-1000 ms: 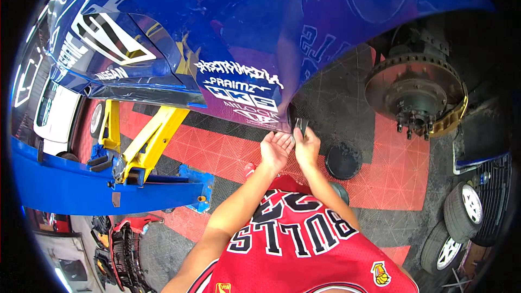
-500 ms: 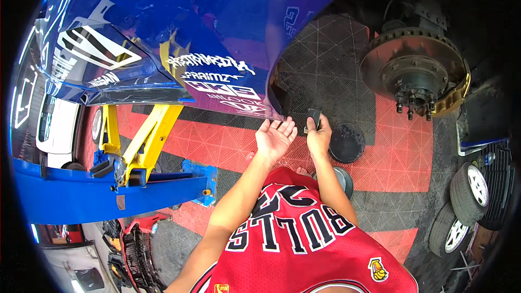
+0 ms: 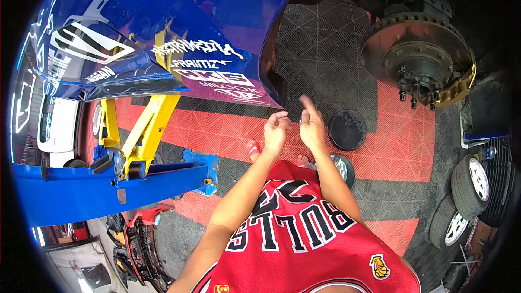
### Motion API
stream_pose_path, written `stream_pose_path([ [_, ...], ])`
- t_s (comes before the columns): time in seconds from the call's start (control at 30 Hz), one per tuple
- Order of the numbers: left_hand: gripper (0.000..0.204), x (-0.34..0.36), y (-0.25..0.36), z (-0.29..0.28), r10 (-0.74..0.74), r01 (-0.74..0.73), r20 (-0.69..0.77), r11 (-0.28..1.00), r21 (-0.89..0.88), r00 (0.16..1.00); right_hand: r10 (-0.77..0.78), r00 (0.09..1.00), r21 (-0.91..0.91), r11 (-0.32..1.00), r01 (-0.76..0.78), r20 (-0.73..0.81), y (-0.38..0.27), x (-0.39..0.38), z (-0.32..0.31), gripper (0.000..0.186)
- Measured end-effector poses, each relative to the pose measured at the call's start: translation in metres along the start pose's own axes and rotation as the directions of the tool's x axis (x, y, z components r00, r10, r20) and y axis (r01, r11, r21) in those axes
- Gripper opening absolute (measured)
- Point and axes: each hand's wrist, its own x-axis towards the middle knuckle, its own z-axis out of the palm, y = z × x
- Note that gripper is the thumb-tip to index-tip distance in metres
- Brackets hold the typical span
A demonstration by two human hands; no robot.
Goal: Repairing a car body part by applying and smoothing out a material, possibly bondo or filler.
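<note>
The blue car's fender point(image 3: 217, 78), with white decals and a purple lower corner, hangs above and to the left of my hands. Just below that corner's tip is my left hand point(image 3: 276, 133), its fingers curled in toward the thumb. Whether it holds anything is too small to see. My right hand point(image 3: 311, 127) is close beside it, to the right of the corner. Its index finger points upward while the other fingers are bent; anything inside them is hidden. I cannot make out contact between either hand and the fender.
At the upper right, a bare brake disc point(image 3: 415, 62) with protruding studs sits in the open wheel well. A blue lift arm point(image 3: 114, 192) with a yellow support point(image 3: 149, 135) crosses the left. A round black lid-like object point(image 3: 347, 130) lies on the floor near two wheels point(image 3: 469, 184).
My left hand has gone from palm up with spread fingers to curled. My right index finger has straightened upward, and the dark block in that hand no longer shows. The view has shifted slightly.
</note>
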Motion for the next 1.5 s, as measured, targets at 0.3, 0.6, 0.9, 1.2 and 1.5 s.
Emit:
stream_pose_path([
  [0.3,0.016,-0.002,-0.014,-0.030,-0.048,0.018,-0.259,0.993,-0.115,0.965,0.346,0.831,0.683,0.474,-0.555,0.436,0.012,-0.004,0.042,0.029],
  [0.6,0.018,-0.011,-0.010,-0.040,-0.131,0.104,-0.256,0.988,-0.117,0.958,0.193,0.792,0.785,0.129,-0.606,0.579,0.019,0.002,0.051,0.024],
  [0.9,0.019,-0.013,-0.004,-0.044,-0.126,0.106,-0.268,0.991,-0.086,0.955,0.136,0.762,0.768,0.010,-0.640,0.633,0.024,0.002,0.054,0.027],
  [1.2,0.015,-0.013,-0.006,-0.046,-0.119,0.096,-0.264,0.991,-0.097,0.957,0.150,0.765,0.770,0.036,-0.637,0.626,0.022,0.000,0.053,0.028],
  [1.5,0.015,-0.013,-0.007,-0.046,-0.140,0.120,-0.264,0.989,-0.090,0.954,0.137,0.787,0.786,0.070,-0.614,0.602,0.027,-0.001,0.055,0.025],
])
